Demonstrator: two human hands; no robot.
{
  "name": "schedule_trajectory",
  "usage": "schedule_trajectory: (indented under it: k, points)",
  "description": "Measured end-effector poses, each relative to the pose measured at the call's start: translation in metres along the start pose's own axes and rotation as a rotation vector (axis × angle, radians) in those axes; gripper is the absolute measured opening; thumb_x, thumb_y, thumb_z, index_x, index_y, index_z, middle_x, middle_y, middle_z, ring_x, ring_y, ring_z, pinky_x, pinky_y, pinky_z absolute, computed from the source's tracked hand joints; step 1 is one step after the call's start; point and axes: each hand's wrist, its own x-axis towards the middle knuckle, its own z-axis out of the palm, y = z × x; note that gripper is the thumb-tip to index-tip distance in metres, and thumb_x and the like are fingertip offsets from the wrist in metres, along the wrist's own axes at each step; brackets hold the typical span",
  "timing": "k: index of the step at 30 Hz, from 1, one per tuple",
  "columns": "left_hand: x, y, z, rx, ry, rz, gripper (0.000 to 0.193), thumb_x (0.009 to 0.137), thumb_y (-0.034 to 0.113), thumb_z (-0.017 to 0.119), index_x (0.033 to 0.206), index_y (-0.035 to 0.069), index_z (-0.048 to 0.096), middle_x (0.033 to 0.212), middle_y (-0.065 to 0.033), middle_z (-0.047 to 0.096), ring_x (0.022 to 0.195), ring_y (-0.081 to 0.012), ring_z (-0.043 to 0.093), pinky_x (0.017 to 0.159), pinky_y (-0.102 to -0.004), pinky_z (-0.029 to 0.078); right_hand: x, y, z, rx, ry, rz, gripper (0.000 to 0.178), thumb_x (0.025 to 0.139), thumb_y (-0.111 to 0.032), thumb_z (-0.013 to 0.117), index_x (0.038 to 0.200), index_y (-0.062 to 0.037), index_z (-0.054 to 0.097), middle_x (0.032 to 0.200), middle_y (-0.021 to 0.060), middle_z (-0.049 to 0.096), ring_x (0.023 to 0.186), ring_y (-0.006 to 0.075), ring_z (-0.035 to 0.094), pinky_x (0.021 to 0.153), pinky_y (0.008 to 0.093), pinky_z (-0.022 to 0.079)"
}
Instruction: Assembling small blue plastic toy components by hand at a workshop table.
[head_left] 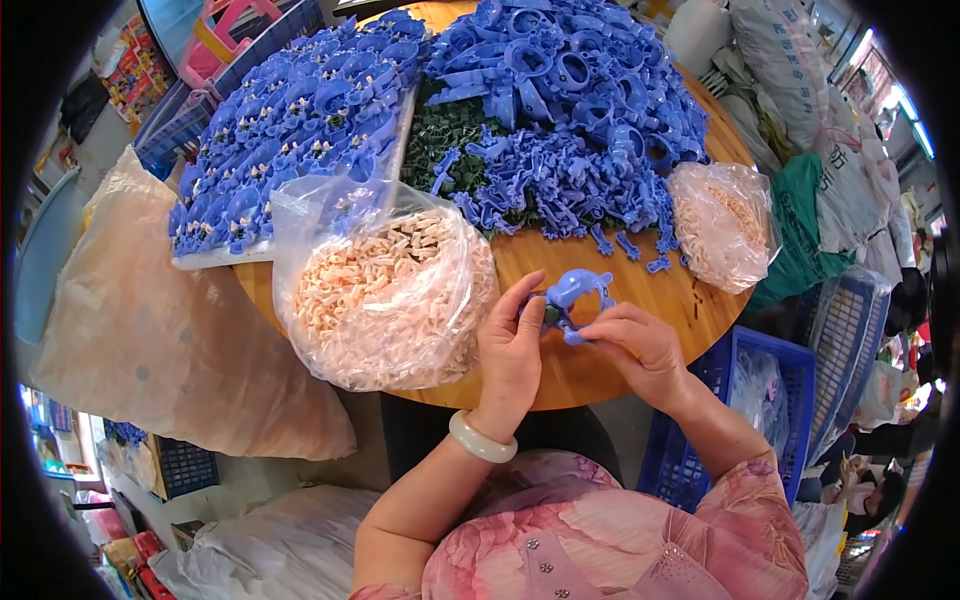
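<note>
Over the near edge of the round wooden table, my left hand [513, 345] and my right hand [640, 350] pinch a small blue plastic part [575, 288] between them. It has a rounded body and a curved, ring-like side; a dark green bit shows by my left fingers. Left of my left hand stands an open clear bag [385, 300] of small cream-coloured pieces. Beyond my hands lies a heap of small blue plastic pieces [570, 185], beside dark green pieces [440, 135]. Larger blue ring-shaped parts [570, 70] are piled behind them.
At the far left, a white board holds rows of blue assemblies [290, 140]. A second bag [722, 225] of cream pieces sits at the table's right edge. Blue crates [770, 350] stand below right. Large sacks [180, 320] crowd the left side and the far right.
</note>
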Motion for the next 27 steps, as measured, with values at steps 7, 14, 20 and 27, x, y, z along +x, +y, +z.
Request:
schedule_trajectory:
  k: [7,14,20,27]
  points:
    - [-0.001,-0.003,0.0,0.07,0.002,0.065,0.029,0.095,0.008,0.051,0.122,0.0,0.055,0.094,-0.0018,0.058,0.081,-0.0062,0.054,0.072,-0.0204,0.047,-0.003,0.002,0.005,0.057,0.031,0.129,0.02,0.081,0.002,0.063,0.099,-0.0064,0.064,0.087,0.0077,0.06,0.078,0.0222,0.06,0.066,0.0288,0.048]
    - [0.001,-0.004,-0.004,0.161,-0.019,0.033,0.031,0.097,0.01,0.047,0.126,0.0,0.05,0.103,-0.0094,0.061,0.092,-0.0183,0.064,0.077,-0.0272,0.053,0.003,-0.001,0.006,-0.069,0.047,0.116,0.019,0.081,0.0,0.064,0.098,-0.0069,0.064,0.084,0.0075,0.058,0.076,0.0213,0.059,0.064,0.0289,0.048]
    - [0.002,-0.001,0.003,0.069,0.026,-0.026,0.029,0.095,0.01,0.05,0.122,-0.001,0.053,0.096,-0.0055,0.06,0.083,-0.0107,0.06,0.072,-0.0233,0.051,0.004,-0.008,0.01,-0.325,0.094,0.008,0.02,0.076,-0.005,0.069,0.096,-0.0079,0.065,0.087,0.0069,0.059,0.077,0.0226,0.06,0.063,0.031,0.05]
    - [0.002,0.0,0.005,0.083,0.062,-0.03,0.028,0.094,0.009,0.052,0.119,-0.004,0.055,0.095,-0.0064,0.061,0.08,-0.0091,0.058,0.069,-0.0227,0.05,0.006,-0.002,0.008,-0.436,0.105,-0.039,0.021,0.073,-0.008,0.072,0.093,-0.0083,0.066,0.088,0.0059,0.06,0.077,0.0246,0.061,0.064,0.033,0.051]
